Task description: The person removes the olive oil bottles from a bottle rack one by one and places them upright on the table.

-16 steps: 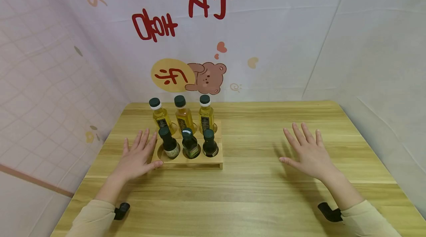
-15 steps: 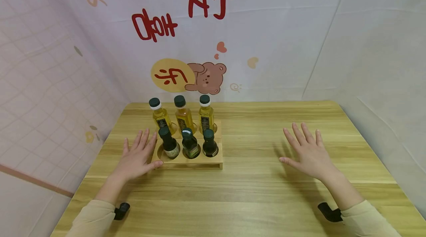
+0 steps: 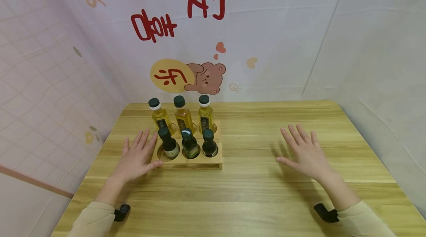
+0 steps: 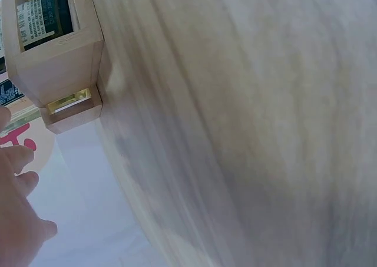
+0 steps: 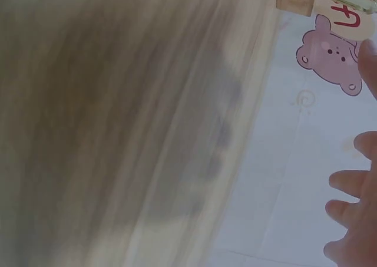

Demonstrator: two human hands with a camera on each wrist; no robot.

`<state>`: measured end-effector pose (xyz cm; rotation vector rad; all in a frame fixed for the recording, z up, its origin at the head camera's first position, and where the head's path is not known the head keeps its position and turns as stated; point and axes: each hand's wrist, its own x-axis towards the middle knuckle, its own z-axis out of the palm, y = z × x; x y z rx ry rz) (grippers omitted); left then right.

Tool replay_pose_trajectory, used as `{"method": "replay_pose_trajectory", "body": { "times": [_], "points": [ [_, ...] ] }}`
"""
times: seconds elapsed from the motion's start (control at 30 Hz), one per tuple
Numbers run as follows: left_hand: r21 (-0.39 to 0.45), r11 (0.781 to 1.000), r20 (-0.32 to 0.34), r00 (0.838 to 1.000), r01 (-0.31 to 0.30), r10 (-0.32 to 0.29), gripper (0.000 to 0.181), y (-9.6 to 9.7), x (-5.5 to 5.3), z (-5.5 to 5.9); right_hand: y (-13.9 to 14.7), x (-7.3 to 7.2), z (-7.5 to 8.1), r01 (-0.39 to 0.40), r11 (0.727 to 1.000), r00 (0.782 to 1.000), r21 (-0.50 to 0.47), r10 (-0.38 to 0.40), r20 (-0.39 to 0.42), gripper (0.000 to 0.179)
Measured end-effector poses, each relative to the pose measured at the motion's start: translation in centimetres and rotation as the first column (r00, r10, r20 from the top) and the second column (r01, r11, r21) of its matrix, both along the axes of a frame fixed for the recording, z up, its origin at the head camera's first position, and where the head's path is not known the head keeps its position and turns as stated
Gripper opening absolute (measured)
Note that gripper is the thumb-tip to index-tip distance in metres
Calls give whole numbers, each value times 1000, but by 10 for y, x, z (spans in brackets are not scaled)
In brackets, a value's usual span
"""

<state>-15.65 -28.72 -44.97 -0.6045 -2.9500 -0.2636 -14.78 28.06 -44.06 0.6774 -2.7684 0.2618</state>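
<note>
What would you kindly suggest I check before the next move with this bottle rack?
1. Left hand free, fingers spread, nothing held: ok.
2. Right hand free and apart from the rack: ok.
3. Three front bottles each in a hole: ok.
4. Three rear bottles likewise in holes, caps on: ok.
5. Left thumb off the rack: cannot tell; it overlaps the front left corner in the head view.
6. Label text legible: cannot tell; too small.
</note>
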Motion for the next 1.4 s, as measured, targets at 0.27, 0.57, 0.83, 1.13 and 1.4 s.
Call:
{"method": "replay_pose_trajectory", "body": {
  "times": [0.27, 0.57, 0.83, 1.13, 1.4],
  "points": [
    [77, 997, -17, 1000, -20, 22, 102, 3, -3, -2, -12, -1, -5, -50, 964, 999, -262, 50, -8, 88],
    [254, 967, 16, 1000, -28, 24, 111, 5, -2, -7, -27, 1, -16, -43, 908, 996, -417, 72, 54, 83],
    [502, 856, 133, 989, -120, 61, 108, 6, 3, -7, -40, -4, -19, -96, 859, 992, -503, 126, 26, 80],
    [678, 706, 256, 966, -205, 35, 97, 11, 9, -8, -62, -9, -19, -123, 808, 985, -576, 168, 26, 77],
    [698, 677, 287, 957, -233, 33, 89, 17, 10, -9, -83, -11, -19, -133, 746, 970, -653, 232, 68, 75]
  ]
}}
